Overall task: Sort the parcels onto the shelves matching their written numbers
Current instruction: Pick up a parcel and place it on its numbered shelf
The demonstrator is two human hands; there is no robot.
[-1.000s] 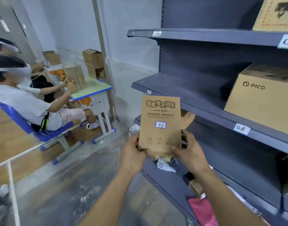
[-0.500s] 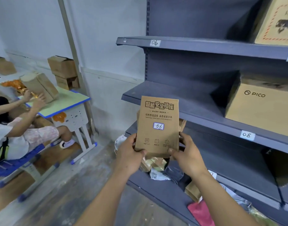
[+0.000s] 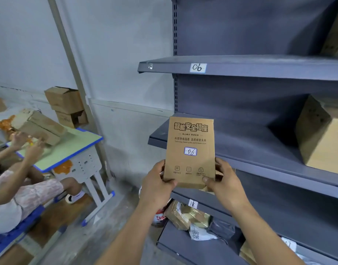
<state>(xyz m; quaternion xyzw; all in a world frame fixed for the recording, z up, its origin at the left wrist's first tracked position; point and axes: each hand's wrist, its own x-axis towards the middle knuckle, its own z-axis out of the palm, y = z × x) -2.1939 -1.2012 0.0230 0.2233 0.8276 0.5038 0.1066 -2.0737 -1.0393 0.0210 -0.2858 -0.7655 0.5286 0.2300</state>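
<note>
We hold the parcel [image 3: 189,152] before the shelves [image 3: 241,66], below the 06 label [image 3: 198,67]; the table [image 3: 68,148] stands left.

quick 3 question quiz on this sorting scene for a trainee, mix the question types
1. True or false: the left hand and the right hand both hold the parcel.
2. Which number is written on the parcel? A) 08 B) 06 C) 18
3. Fill in the blank: the shelf whose tag matches the parcel is ___ the parcel (above or below).

Key: 1 true; 2 B; 3 above
</note>
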